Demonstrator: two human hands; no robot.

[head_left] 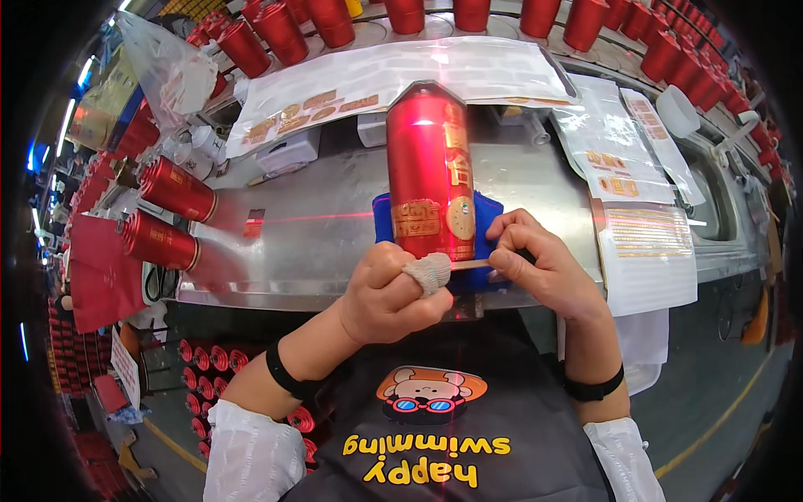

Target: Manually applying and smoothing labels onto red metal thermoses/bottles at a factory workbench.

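Observation:
A glossy red metal cylinder [422, 184] with gold decals lies on a blue pad [489, 209], its near end toward me. My left hand [393, 293] is closed at that near end, with a light knitted finger cover [428, 272] on one finger. From there a thin flat pale-brown strip [472, 264] runs across to my right hand [539, 263], which pinches its other end between thumb and fingers. The left end of the strip goes out of sight at my left fingers, so their exact hold on it is hidden.
Decal sheets [351, 88] lie behind the cylinder and more sheets [615, 151] to the right, near a sink [723, 201]. Two red cylinders [176, 188] lie at the left. Several others stand along the far conveyor [368, 33]. The metal bench edge [259, 297] runs before me.

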